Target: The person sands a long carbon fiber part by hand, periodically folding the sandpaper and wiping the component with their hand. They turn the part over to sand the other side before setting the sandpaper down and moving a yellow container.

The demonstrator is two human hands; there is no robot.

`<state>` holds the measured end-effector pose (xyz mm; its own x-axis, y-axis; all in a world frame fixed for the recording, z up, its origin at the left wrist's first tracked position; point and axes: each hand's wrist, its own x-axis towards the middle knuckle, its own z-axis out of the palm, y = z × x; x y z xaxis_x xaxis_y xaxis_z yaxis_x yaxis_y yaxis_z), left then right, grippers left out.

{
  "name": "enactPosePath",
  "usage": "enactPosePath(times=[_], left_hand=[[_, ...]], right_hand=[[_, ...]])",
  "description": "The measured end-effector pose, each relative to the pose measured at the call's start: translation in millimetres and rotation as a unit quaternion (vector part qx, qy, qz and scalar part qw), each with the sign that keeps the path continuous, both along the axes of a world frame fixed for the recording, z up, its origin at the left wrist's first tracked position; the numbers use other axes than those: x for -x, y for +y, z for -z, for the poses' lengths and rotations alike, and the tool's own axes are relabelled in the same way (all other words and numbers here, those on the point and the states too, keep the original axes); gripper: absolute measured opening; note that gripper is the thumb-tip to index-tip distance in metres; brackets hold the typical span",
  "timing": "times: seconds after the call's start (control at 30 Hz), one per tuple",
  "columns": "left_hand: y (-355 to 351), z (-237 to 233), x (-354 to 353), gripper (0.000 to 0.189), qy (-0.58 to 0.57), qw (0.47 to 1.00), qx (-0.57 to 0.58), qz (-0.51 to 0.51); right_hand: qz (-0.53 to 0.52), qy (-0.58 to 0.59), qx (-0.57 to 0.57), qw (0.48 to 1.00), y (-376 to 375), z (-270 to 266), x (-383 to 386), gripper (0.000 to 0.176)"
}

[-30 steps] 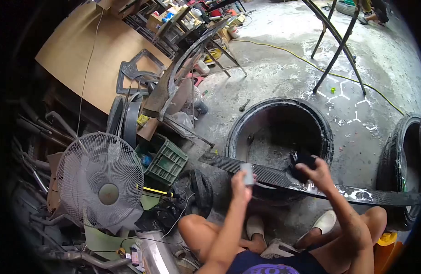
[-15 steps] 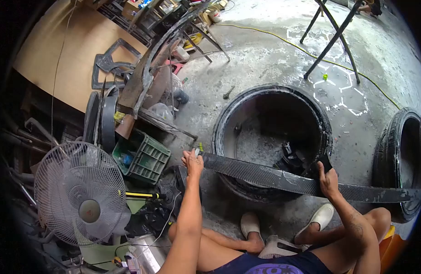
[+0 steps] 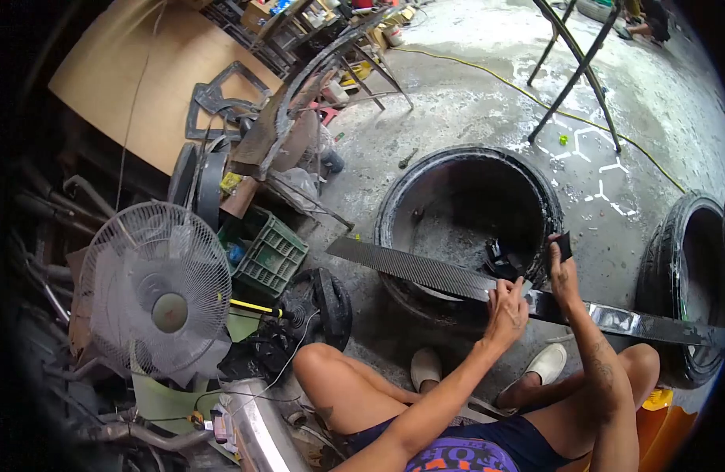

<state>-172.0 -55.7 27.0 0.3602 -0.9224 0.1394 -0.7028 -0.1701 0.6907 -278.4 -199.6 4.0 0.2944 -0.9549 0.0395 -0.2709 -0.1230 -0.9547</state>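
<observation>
A long black strip with a woven, carbon-like pattern lies slanting across the front of a large round black tub. Its right end reaches the tyre at the right. My left hand is closed at the middle of the strip, a small pale piece at its fingertips. Just to the right, above the strip, my right hand grips a flat black piece. Between the hands and further right, the strip's surface looks smooth and shiny. Dark objects lie inside the tub.
On the left stand a fan and a green crate, beside a metal cylinder. A metal stand and a yellow cable are further back. Another person shows at the top right.
My left hand has moved right from the strip's left end to its middle, beside my right hand. My right hand has risen off the strip with the black piece. The view has shifted slightly.
</observation>
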Motion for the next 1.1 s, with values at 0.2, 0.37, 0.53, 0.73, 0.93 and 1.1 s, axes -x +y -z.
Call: enactPosePath(times=[0.2,0.37,0.53,0.73,0.93,1.1], left_hand=[[-20,-30,-37,0.038,0.109,0.984,0.128,-0.062],[-51,-18,-52,0.055,0.095,0.976,0.195,0.009],[3,-60,-100,0.081,-0.002,0.989,0.146,0.014],[218,-203,-246,0.059,-0.18,0.883,0.276,-0.336],[457,-338,-345,0.069,-0.413,0.553,0.33,-0.644],[558,-363,-420,0.084,-0.241,0.641,0.426,-0.592]], right_hand=[[-0.106,-0.214,-0.13,0.962,1,-49,-6,0.027],[-0.184,-0.217,-0.139,0.949,34,-80,-33,0.029],[-0.043,-0.043,0.004,0.998,-2,-17,-26,0.042],[-0.199,0.131,-0.038,0.97,-37,-45,34,0.029],[-0.256,0.209,-0.178,0.927,-19,-79,35,0.034],[-0.367,0.186,-0.263,0.872,-39,-18,52,0.03]])
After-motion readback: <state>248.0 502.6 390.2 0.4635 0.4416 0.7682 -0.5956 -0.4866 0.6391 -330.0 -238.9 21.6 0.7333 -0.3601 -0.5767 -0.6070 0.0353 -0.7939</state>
